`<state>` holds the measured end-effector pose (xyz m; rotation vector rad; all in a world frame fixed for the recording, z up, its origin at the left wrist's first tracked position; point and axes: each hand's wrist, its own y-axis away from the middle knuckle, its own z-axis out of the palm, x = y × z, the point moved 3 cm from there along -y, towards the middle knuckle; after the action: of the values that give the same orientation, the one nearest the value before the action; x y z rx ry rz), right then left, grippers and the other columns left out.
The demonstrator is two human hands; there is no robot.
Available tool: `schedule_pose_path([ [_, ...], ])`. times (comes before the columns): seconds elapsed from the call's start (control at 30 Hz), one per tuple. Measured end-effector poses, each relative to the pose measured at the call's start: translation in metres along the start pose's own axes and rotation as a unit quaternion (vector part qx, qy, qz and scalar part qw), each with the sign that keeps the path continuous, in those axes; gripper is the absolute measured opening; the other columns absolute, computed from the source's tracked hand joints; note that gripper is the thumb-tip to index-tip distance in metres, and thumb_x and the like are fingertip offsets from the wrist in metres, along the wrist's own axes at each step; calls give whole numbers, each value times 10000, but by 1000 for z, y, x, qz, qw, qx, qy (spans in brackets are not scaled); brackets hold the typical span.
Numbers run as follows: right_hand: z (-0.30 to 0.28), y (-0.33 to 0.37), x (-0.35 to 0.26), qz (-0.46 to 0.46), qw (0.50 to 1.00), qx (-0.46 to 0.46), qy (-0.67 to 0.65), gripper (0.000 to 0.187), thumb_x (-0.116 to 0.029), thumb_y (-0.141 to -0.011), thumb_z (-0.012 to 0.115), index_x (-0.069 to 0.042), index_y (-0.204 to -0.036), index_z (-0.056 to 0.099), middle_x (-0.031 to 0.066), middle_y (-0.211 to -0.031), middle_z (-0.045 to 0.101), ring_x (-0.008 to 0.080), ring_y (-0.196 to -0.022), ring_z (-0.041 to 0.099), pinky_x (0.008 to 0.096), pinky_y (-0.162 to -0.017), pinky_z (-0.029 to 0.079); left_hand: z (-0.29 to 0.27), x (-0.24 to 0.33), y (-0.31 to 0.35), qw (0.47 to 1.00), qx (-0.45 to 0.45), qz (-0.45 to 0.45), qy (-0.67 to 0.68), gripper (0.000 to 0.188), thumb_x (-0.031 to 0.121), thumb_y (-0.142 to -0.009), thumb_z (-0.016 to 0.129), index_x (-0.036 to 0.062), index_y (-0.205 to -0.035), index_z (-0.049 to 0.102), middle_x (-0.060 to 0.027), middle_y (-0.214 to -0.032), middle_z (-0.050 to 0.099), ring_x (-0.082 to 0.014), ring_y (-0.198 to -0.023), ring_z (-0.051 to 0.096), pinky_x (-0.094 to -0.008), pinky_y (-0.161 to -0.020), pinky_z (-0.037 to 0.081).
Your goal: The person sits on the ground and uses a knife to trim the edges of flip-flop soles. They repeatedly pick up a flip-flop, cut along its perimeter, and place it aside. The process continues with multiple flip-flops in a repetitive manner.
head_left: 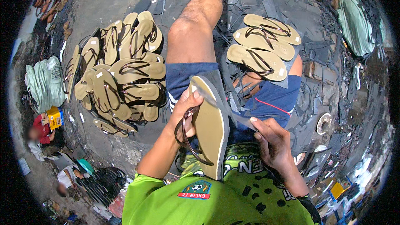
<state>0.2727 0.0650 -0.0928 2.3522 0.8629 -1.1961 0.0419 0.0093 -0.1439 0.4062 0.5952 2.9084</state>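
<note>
My left hand [186,110] is closed around a tan flip-flop [208,127] with brown straps, held upright against my body, thumb on the footbed. Dark sheet material [217,84] juts out past the sole at its upper right edge. To the right, my right hand [273,143] is closed, index finger extended, on a long thin knife [239,118]. Its blurred grey blade slants across the upper part of the flip-flop. The handle is hidden in my fingers.
A heap of tan flip-flops [121,75] lies left of my bare leg [196,29]. Several more flip-flops [262,41] rest on my right leg. Dark scraps [316,58] litter the floor. Pale green sacks [356,23] stand at far right. Other people [39,129] are at far left.
</note>
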Motion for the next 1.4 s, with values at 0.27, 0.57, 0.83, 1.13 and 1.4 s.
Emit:
schedule_pose_path([
  [0.27, -7, -26, -5, 3, 999, -14, 45, 491, -60, -773, 720, -195, -1236, 625, 67, -776, 582, 241, -647, 594, 346, -579, 493, 8, 9, -9, 987, 76, 19, -141, 335, 179, -902, 642, 29, -1176, 520, -56, -1020, 633, -154, -915, 645, -313, -820, 539],
  [0.57, -14, -95, -17, 49, 989, -138, -19, 465, -88, -811, 687, -205, -1255, 612, 61, -707, 514, 247, -613, 557, 354, -578, 472, 15, 24, -10, 970, 117, -22, -212, 318, 209, -852, 697, 32, -1074, 555, -45, -913, 634, -120, -791, 633, -279, -713, 529],
  [0.83, -10, -122, -15, 8, 982, -186, -42, 470, -90, -771, 685, -142, -1231, 605, 89, -743, 545, 315, -656, 580, 389, -580, 474, 14, 24, -14, 971, 93, -52, -214, 315, 173, -828, 716, 21, -1065, 576, -41, -917, 652, -121, -789, 636, -267, -724, 530],
  [1.13, -15, -154, -12, -105, 961, -253, -40, 214, -126, -823, 620, -81, -1030, 591, 146, -812, 600, 370, -811, 613, 464, -671, 489, 27, 20, -13, 964, 92, -76, -238, 364, 174, -822, 727, 6, -1114, 590, -48, -974, 663, -118, -869, 635, -291, -802, 521],
  [1.4, 10, -157, -1, -41, 982, -167, -74, 347, -292, -975, 452, -15, -1163, 543, 116, -839, 623, 289, -779, 619, 394, -668, 505, 90, 2, -18, 893, -117, -135, -412, 352, 204, -809, 745, 12, -1071, 608, 3, -914, 646, -86, -873, 600, -266, -822, 490],
])
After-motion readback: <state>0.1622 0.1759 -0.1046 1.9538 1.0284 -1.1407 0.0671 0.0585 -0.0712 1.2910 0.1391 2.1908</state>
